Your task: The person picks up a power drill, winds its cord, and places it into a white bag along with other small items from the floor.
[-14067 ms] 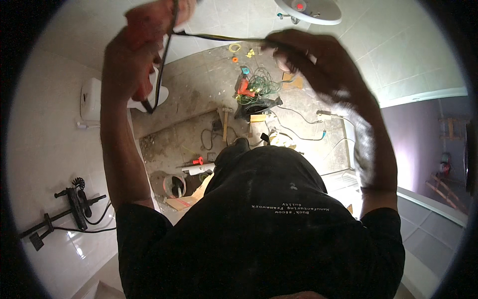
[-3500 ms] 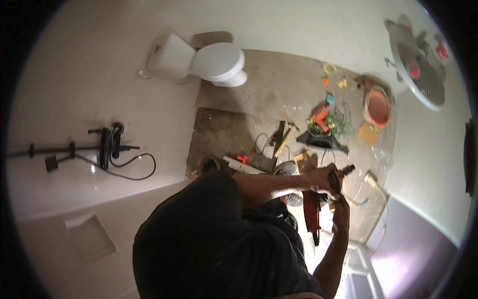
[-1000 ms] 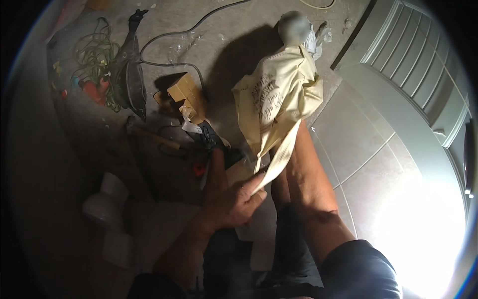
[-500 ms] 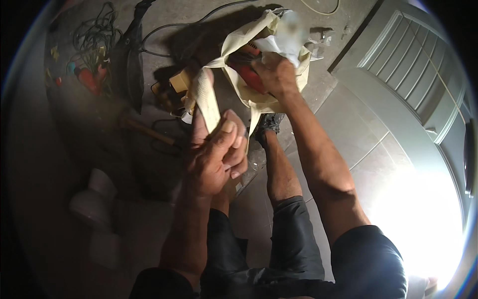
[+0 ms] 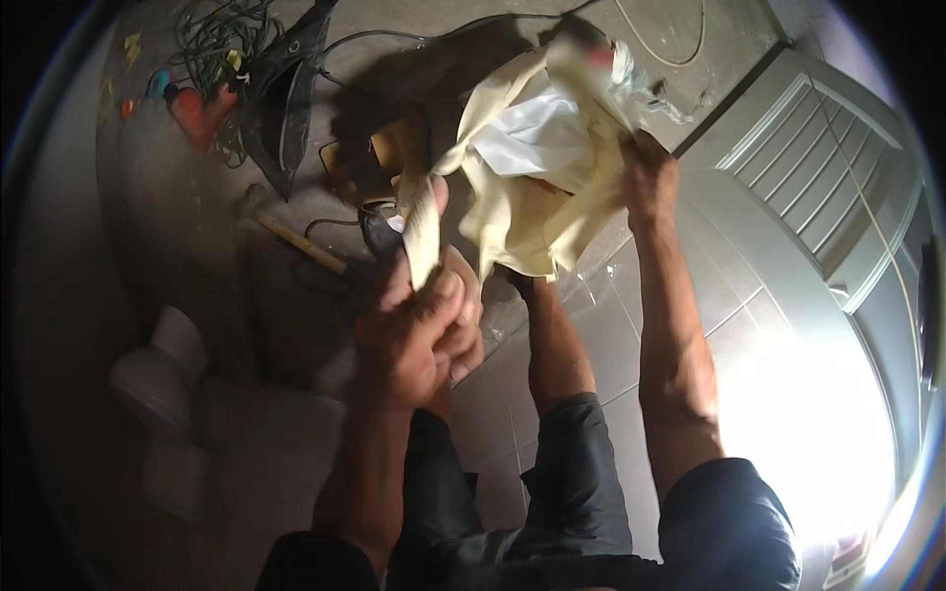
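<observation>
A cream cloth bag (image 5: 522, 227) hangs open in front of me, above my feet. My left hand (image 5: 429, 320) is closed round one of its straps, with the strap's flat end standing up past the fingers. At the bag's right side my right hand (image 5: 652, 177) grips the rim, its fingertips partly hidden by the cloth. Inside lies a crumpled white plastic bag (image 5: 537, 133), and a sliver of something reddish shows below it. The rest of the contents is hidden.
Left of the bag, open cardboard boxes (image 5: 367, 163) stand on the floor near a wooden-handled hammer (image 5: 301, 241). Farther left are a black bag (image 5: 286, 108), a red tool (image 5: 200, 113) and coiled cable (image 5: 222, 44). A grey louvred door (image 5: 818, 158) stands at right.
My right hand has come out of the bag and moved right to its rim. The white plastic now lies inside, covering most of the red thing. My left hand keeps the strap.
</observation>
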A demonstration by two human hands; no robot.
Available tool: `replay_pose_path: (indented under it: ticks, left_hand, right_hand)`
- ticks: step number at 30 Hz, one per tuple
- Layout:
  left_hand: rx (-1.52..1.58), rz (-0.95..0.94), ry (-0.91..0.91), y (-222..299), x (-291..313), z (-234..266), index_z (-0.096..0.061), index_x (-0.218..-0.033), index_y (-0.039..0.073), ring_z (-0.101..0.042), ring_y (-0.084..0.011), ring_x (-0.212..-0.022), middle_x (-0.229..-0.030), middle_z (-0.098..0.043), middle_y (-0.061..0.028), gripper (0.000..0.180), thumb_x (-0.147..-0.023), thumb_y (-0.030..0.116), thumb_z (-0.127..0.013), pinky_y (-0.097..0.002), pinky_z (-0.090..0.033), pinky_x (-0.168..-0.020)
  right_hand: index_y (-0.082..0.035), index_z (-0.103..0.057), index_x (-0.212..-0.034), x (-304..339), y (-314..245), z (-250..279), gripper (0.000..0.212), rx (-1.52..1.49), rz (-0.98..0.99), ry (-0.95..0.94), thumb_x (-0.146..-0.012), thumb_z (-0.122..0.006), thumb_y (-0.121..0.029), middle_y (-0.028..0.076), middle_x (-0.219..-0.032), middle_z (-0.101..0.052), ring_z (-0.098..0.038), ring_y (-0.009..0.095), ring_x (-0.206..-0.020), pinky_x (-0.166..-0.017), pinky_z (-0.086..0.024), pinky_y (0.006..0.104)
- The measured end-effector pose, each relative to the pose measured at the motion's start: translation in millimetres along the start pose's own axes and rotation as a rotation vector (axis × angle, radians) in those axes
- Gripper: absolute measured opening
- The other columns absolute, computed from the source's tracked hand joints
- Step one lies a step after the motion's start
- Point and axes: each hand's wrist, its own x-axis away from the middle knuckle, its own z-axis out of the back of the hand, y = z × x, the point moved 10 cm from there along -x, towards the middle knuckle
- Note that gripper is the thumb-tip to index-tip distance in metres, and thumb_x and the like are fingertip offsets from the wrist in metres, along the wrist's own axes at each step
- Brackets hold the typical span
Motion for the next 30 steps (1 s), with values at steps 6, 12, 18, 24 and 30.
replay_pose_path:
  ticks: [6, 12, 18, 24, 30]
  left_hand:
    - [0.009, -0.17, -0.032, -9.5, 7.1, -0.1, -0.007, -0.16, 0.018, -0.037, -0.0062, -0.06, -0.083, -0.044, 0.0003, 0.066, -0.105, 0.012, -0.043, -0.0243, -0.044, -0.056]
    - [-0.04, -0.077, -0.006, -13.7, -12.3, -18.9, -0.02, -0.158, 0.012, -0.04, -0.0046, -0.062, -0.088, -0.051, -0.0021, 0.059, -0.105, 0.017, -0.046, -0.0247, -0.049, -0.063]
    - [-0.113, -0.038, 0.121, -31.9, -3.1, 25.9, -0.026, -0.155, 0.007, -0.038, -0.0038, -0.059, -0.081, -0.05, 0.0008, 0.057, -0.103, 0.017, -0.046, -0.0241, -0.048, -0.059]
    - [-0.075, -0.051, 0.242, -23.7, 28.4, 87.6, -0.037, -0.149, 0.007, -0.041, -0.0045, -0.059, -0.081, -0.052, 0.0013, 0.048, -0.104, 0.017, -0.049, -0.0245, -0.048, -0.057]
    - [-0.182, -0.063, 0.218, -18.9, 3.4, 40.3, -0.047, -0.141, 0.006, -0.053, -0.0034, -0.072, -0.088, -0.057, 0.0027, 0.039, -0.104, 0.02, -0.05, -0.0221, -0.048, -0.06]
  right_hand:
    - [0.002, -0.064, -0.114, 45.6, 7.3, -13.1, 0.034, 0.085, -0.078, -0.011, -0.09, -0.063, -0.022, 0.027, -0.097, -0.067, -0.065, 0.037, -0.087, -0.08, -0.049, 0.0415]
    - [-0.001, -0.053, -0.133, 33.2, 64.7, -37.3, 0.052, 0.17, -0.211, -0.276, -0.091, -0.067, -0.028, 0.015, -0.113, -0.067, -0.062, 0.025, -0.1, -0.083, -0.049, 0.0416]
    - [-0.013, -0.059, -0.129, -48.2, 146.0, -9.3, 0.05, -0.613, -0.55, -0.069, -0.085, -0.075, -0.031, 0.009, -0.1, -0.052, -0.052, 0.024, -0.094, -0.094, -0.05, 0.0477]
    - [-0.014, -0.058, -0.129, -34.2, 17.2, -81.1, 0.073, 0.092, 0.276, -0.155, -0.063, -0.089, -0.012, 0.013, -0.124, -0.046, -0.053, 0.029, -0.107, -0.095, -0.049, 0.0413]
    - [-0.009, -0.067, -0.1, -28.4, -10.1, -107.1, 0.029, 0.472, 0.658, -0.207, -0.074, -0.077, -0.02, 0.01, -0.101, -0.065, -0.053, 0.029, -0.113, -0.097, -0.041, 0.0478]
